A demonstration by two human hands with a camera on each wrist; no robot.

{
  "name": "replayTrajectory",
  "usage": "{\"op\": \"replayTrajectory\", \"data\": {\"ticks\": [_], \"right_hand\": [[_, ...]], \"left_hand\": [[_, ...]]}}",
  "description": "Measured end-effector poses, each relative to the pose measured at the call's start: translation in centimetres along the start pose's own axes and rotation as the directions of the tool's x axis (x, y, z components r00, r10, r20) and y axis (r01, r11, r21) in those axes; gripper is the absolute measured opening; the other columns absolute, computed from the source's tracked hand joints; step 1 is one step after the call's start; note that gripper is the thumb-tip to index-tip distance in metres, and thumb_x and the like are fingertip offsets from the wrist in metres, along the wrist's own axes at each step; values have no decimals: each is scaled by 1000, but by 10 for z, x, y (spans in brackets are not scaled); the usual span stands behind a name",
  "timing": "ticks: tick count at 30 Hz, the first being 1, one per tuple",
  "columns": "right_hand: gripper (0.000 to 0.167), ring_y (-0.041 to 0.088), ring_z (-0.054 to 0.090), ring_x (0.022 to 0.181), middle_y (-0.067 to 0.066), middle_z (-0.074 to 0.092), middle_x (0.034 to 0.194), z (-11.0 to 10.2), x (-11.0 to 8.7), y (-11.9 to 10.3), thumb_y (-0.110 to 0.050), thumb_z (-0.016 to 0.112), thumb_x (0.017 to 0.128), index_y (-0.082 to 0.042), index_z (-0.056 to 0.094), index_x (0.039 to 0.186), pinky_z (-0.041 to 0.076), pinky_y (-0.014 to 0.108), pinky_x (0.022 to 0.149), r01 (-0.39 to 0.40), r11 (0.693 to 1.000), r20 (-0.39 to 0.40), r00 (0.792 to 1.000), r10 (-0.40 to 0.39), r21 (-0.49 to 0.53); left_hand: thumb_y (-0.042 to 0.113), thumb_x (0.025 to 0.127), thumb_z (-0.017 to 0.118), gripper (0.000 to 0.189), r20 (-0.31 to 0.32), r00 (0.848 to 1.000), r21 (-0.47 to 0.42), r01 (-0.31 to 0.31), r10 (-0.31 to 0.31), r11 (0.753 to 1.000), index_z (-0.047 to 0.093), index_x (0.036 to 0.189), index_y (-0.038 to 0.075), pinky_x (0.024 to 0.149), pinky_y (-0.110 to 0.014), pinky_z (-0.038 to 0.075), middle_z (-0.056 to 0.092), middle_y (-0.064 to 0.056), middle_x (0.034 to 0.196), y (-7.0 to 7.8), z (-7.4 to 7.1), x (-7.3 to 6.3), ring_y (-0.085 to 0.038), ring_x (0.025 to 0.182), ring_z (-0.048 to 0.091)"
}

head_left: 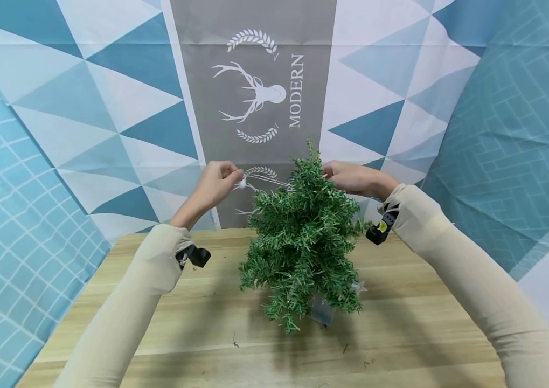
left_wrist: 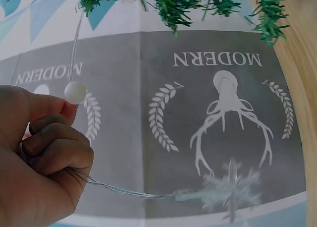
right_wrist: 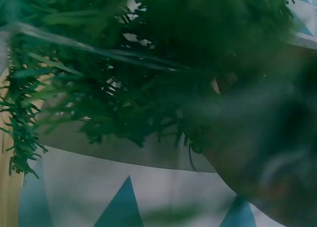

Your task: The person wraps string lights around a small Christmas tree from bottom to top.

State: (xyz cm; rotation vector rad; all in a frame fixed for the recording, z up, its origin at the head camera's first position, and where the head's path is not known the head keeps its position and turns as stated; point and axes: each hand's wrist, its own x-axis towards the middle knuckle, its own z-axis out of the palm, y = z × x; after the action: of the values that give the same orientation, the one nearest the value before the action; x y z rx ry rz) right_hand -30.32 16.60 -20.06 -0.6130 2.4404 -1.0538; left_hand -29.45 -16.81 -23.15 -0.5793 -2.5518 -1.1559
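A small green artificial Christmas tree [head_left: 305, 231] stands upright on the wooden table. To its upper left, my left hand [head_left: 218, 183] pinches a thin string-light wire by a white ball [left_wrist: 75, 92]. More wire [left_wrist: 124, 191] comes out of the curled fingers in the left wrist view, ending in a clear snowflake [left_wrist: 232, 190]. Pale strands stretch from the left hand toward the treetop. My right hand [head_left: 356, 179] reaches behind the tree's upper right; branches hide its fingertips, so I cannot tell what they hold. Blurred strands [right_wrist: 99, 49] cross the branches in the right wrist view.
A clear star ornament [head_left: 358, 287] shows at the tree's lower right, near a translucent grey piece [head_left: 321, 311] under the branches. Green needle bits lie scattered on the tabletop [head_left: 196, 334]. Behind the table hangs a patterned cloth [head_left: 255, 102] with a deer head.
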Motion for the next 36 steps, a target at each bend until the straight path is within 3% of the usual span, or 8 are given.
{"op": "replayTrajectory", "data": {"ticks": [1,2,4,9,14,25,31,36], "right_hand": [[71,37,36,139,25,11,162,1,-1,1,11,25,86,4,10,155,47,41,99,-5,1000,6,1000,5,1],[69,37,35,140,24,9,162,2,-2,1,9,25,89,3,11,156,48,45,98,-8,1000,6,1000,8,9],[67,39,6,151,23,6,163,3,-4,4,7,26,93,1,10,157,27,59,114,-11,1000,21,1000,11,12],[65,39,9,150,21,9,164,2,-11,10,7,28,95,-2,14,158,21,57,117,34,999,36,999,-34,-2],[84,41,13,149,24,12,162,3,-18,16,17,24,77,-3,15,158,17,59,118,68,998,43,997,-68,11],[50,39,38,139,24,41,150,13,-40,19,3,37,100,1,38,149,33,59,111,140,990,-175,974,-143,-30],[34,24,59,120,13,62,130,24,-66,18,-14,48,106,-11,53,139,47,46,100,236,965,-359,896,-262,-116],[34,14,63,110,11,66,121,47,-94,13,-17,52,104,-15,54,138,48,24,94,343,925,-568,734,-372,-163]], "left_hand": [[20,103,54,26,-6,1000,-12,9,-9,1000,70,98,0,48,-29,32,49,-1,58,-5,-2,-5,-9,46,33],[21,103,54,27,-15,1000,-18,16,-16,1000,70,99,0,48,-29,32,52,0,62,-9,-3,-10,-9,47,33],[24,104,53,28,-27,998,-32,49,-50,998,69,101,2,46,-30,31,51,-2,62,-17,-8,-21,-10,47,32],[34,104,53,33,-85,988,-70,124,-129,990,69,104,5,43,-30,27,46,2,56,-30,-20,-51,-10,44,28],[35,104,53,36,-155,972,-139,156,-177,978,69,103,3,40,-29,29,45,5,53,-35,-24,-84,-9,41,30],[29,102,58,30,-155,971,-286,134,-183,949,69,101,2,38,-29,33,41,2,53,-21,-10,-138,-12,39,34],[28,102,58,26,-190,968,-235,119,-166,965,69,99,4,40,-28,37,46,-1,56,-12,-3,-147,-13,40,40],[28,102,58,27,-235,960,-167,114,-152,979,71,96,5,42,-28,38,47,-3,56,-10,1,-153,-16,43,42]]}}
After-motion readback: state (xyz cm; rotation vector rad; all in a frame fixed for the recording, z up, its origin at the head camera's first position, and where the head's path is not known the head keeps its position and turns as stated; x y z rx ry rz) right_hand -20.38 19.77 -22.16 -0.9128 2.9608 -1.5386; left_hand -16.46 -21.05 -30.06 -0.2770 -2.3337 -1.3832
